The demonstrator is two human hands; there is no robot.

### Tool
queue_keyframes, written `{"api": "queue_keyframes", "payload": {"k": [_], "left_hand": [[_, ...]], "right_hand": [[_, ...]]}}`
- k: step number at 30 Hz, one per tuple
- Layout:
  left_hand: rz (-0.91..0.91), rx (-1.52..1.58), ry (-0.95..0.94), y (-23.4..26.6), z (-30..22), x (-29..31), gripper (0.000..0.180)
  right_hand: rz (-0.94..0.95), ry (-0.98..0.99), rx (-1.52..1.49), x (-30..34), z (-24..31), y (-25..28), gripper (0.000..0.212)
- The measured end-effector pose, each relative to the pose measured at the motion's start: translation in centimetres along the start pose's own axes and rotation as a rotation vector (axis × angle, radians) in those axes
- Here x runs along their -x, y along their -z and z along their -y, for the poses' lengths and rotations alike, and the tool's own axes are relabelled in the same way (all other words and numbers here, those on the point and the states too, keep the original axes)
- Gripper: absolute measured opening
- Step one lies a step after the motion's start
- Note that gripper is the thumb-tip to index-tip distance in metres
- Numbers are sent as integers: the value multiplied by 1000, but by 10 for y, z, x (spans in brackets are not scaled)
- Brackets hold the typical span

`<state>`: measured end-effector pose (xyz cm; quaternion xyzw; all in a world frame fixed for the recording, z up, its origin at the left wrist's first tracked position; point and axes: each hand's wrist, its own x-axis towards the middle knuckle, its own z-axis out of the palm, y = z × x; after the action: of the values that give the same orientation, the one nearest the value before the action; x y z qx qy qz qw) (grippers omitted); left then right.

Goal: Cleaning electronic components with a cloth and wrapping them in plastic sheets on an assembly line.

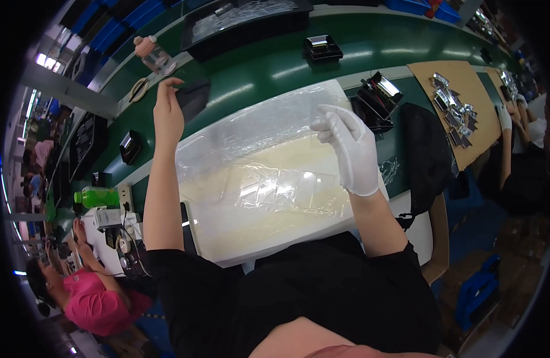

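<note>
My bare left hand (169,112) is raised over the left edge of the work surface, fingers bent around the edge of a thin dark sheet (194,100), which looks smeared. In a white glove, my right hand (345,146) hovers above the right side of the white board (218,238), its fingers curled and drawn together. Whatever is at those fingertips is too clear or small to name. Under both hands, clear plastic film (227,149) covers the board's far part, and several clear thin pieces (275,188) lie shining in its middle.
Black box-like units (323,48) stand on the green bench; more (373,101) sit beyond my right hand. A pink-capped bottle (153,55) and black tray (245,27) are at the back. Cardboard (457,107) with silvery parts lies right. Co-workers sit on both sides, one in pink (99,301).
</note>
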<state>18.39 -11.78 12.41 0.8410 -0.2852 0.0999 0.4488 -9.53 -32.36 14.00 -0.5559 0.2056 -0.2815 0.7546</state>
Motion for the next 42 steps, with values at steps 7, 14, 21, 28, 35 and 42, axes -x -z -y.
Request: {"api": "queue_keyframes", "payload": {"k": [7,14,21,28,35,42], "left_hand": [[318,1156,582,5,-62,37,19],[500,1369,678,-4,-93,72,22],[392,1387,695,-14,-103,83,19],[529,1351,775,-16,-107,83,20],[566,1412,722,-15,-105,83,21],[420,1348,741,-20,-105,88,22]], "right_hand": [[203,-65,-88,13,-3,-29,20],[332,-161,-136,20,2,-43,13],[492,-202,3,18,6,-36,9],[614,-212,-51,13,8,-27,8],[558,-179,29,14,8,-25,9],[547,-168,95,9,4,-21,8]]}}
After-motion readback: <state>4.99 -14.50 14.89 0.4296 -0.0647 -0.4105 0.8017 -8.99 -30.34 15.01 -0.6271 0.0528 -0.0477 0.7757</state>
